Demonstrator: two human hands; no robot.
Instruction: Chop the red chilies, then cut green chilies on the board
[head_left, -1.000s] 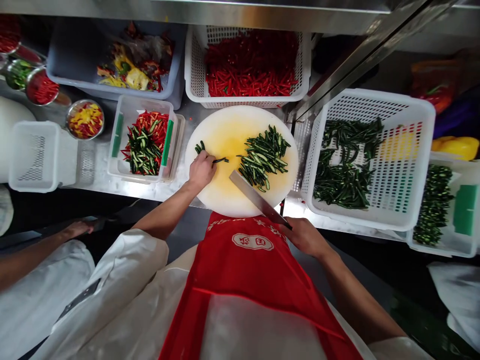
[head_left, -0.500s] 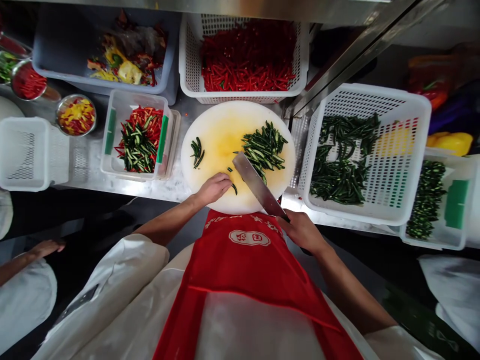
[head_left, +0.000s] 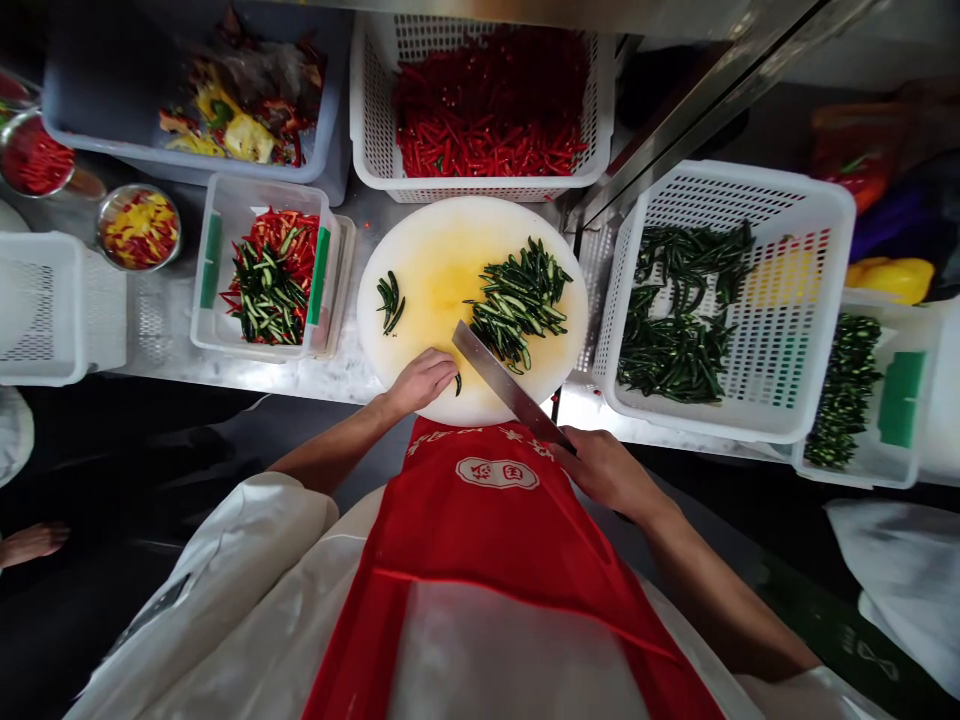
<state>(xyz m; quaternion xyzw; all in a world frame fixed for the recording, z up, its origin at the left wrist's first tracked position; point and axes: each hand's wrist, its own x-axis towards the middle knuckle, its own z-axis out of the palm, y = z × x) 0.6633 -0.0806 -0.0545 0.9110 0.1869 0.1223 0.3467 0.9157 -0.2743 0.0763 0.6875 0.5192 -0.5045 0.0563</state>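
Observation:
A round white cutting board [head_left: 427, 240] with a yellow stain lies in front of me. My right hand [head_left: 604, 468] grips a cleaver [head_left: 502, 382] by its handle, the blade slanting up and left over the board. My left hand [head_left: 426, 380], fingers bent together, rests at the board's lower left with a small green chili piece [head_left: 458, 384] at its fingertips; whether the fingers pinch anything is hidden. Sliced green chilies [head_left: 521, 300] are heaped on the board's right side. Several whole green chilies [head_left: 391, 302] lie on its left.
Behind the board stands a basket of red chilies [head_left: 480, 185]. A basket of green chilies [head_left: 814, 330] is at the right. At the left are a tub of red and green strips [head_left: 217, 325], a steel bowl [head_left: 140, 268] and a blue-grey bin [head_left: 67, 90]. Another person's hand [head_left: 36, 541] shows far left.
The blade has moved slightly left and down, nearer my left hand. Small pieces that lay between hand and blade no longer show. The other person's hand at far left has moved left.

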